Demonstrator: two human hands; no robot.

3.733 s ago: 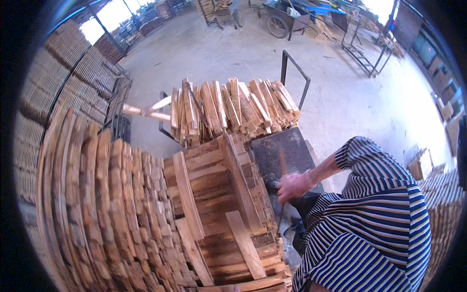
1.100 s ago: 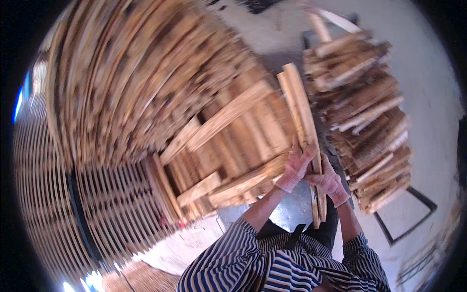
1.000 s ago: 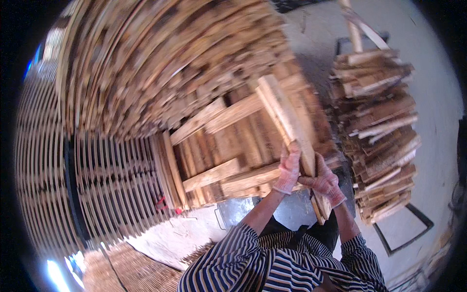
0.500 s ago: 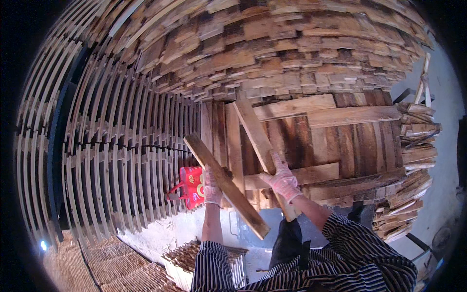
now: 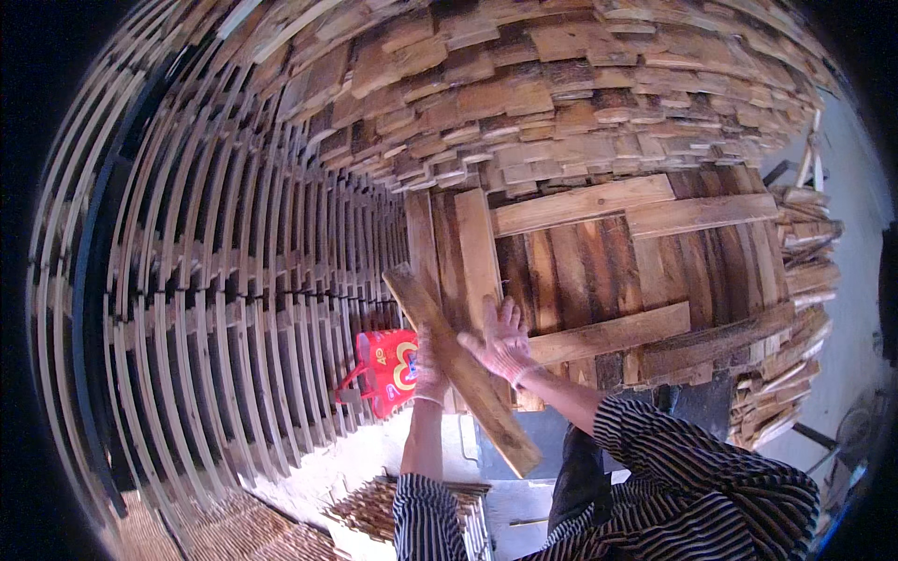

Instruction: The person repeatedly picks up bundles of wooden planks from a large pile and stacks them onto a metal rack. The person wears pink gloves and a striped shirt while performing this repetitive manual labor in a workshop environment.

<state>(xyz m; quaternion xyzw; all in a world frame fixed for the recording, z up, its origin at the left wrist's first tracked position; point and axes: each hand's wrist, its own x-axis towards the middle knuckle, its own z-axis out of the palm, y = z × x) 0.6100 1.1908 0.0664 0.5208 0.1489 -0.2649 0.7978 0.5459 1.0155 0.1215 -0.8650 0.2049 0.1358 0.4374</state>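
Observation:
My left hand (image 5: 430, 367), in a thin pale glove, is closed on a wooden plank (image 5: 466, 374). That plank slants from upper left to lower right, over the near edge of the wood stack. My right hand (image 5: 505, 344), gloved too, has its fingers spread at the near end of another plank (image 5: 478, 238). This second plank lies lengthwise away from me on the stack's top layer (image 5: 571, 271), and the hand covers its near end. Beside my left hand, partly hidden by it, is a red bag (image 5: 383, 369) with handles.
High rows of stacked boards (image 5: 524, 103) rise at the far side. Slatted wood racks (image 5: 234, 280) fill the left. Crosswise planks (image 5: 608, 334) lie on the stack, rough offcuts (image 5: 781, 393) stand at its right, and a bundle of thin strips (image 5: 393, 510) sits below.
The plank under my right hand has swung from a slant to nearly straight, flat on the stack, and the right fingers have opened. My left hand still holds its plank.

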